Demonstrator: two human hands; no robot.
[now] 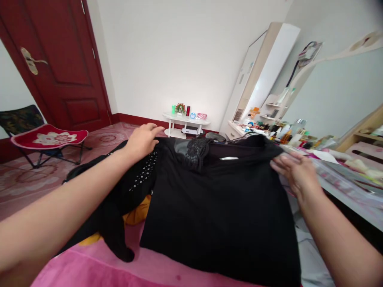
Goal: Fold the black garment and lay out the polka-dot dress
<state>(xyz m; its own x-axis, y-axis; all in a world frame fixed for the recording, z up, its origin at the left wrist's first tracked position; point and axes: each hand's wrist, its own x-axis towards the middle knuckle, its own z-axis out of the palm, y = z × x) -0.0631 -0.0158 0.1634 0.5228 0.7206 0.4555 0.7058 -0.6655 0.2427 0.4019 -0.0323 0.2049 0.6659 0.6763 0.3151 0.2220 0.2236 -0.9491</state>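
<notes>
A black top (221, 215) with lace at its neckline and a small white label inside is spread out before me, above the pink bed cover (86, 267). My left hand (144, 139) is closed at its upper left corner, fingertips partly hidden. At the upper right edge, my right hand (295, 171) has its fingers closed on the fabric and is slightly blurred. Left of the top lies a heap of dark clothes (112, 199), some with white dots, and mustard-yellow cloth (139, 211) shows beneath it.
A dressing table (347, 199) crowded with bottles and a large mirror (341, 87) stand on the right. A small white table (187, 118) is by the far wall. On the left are a red folding chair (50, 135) and a dark red door (56, 59).
</notes>
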